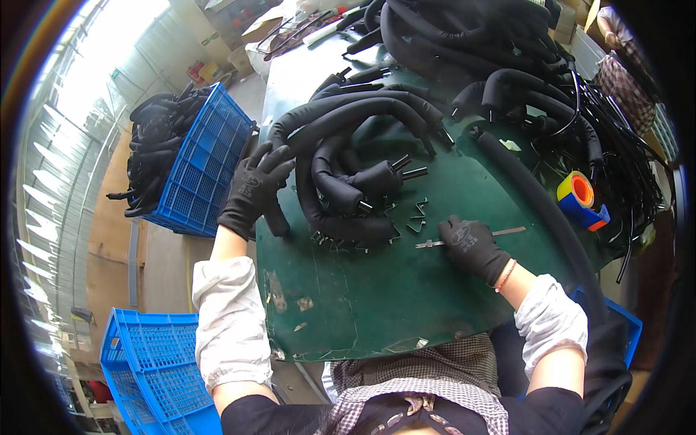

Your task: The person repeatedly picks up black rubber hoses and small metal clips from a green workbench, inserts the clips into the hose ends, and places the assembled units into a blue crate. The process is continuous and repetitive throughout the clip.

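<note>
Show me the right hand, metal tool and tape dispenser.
Right hand (473, 246): head view, glove's back.
Metal tool (512, 231): head view, strip's right end.
Tape dispenser (582, 212): head view, blue lower body.

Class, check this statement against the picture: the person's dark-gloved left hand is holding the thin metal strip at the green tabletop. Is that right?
Not quite: the wrong hand is named. The head view shows the dark-gloved right hand holding the thin metal strip at the green tabletop.
</note>
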`<state>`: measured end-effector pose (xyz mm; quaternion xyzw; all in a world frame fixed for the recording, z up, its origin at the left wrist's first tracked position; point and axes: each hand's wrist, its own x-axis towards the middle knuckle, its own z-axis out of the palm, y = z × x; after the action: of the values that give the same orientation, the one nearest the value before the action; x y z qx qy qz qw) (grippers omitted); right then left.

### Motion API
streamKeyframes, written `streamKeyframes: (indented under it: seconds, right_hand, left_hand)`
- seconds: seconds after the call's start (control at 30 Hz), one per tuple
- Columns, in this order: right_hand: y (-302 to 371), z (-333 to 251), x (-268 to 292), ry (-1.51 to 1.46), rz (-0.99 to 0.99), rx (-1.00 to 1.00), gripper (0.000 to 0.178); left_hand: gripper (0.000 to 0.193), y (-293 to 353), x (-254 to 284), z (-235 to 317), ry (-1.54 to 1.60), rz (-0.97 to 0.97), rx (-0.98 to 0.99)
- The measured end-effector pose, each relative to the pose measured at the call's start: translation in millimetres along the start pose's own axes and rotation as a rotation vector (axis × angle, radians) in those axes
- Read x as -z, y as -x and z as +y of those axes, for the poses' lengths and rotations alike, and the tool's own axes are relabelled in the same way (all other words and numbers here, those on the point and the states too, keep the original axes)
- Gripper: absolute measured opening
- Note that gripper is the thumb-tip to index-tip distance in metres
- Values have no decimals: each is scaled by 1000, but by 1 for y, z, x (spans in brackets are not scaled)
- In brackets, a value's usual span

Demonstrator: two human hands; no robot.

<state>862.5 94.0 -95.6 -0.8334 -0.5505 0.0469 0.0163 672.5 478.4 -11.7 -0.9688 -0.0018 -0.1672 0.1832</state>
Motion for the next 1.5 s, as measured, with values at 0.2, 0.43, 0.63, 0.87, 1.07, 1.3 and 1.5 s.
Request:
streamKeyframes:
  seconds: [0.2,0.43,0.63,0.87,1.07,1.3,1.5]
  right_hand:
    - [8,12,2,-91,73,-10,16]
    - [23,16,1,-167,204,-70,16]
    - [59,21,26,-564,437,-59,14]
    - [96,-44,66,-1304,44,-47,11]
    - [110,-151,67,-1670,-419,175,9]
    - [142,-228,56,-1746,-670,342,13]
    - [150,-224,66,-1585,-593,317,8]
  left_hand:
    - [36,-44,38,27,263,445,86]
    - [22,-61,111,11,122,882,293]
    - [37,34,226,-1,1043,848,573]
    - [33,249,321,74,1030,1025,1268]
    - [35,305,339,230,1089,877,1350]
    - [55,379,345,303,1159,1143,1338]
    - [44,402,381,308,667,965,1562]
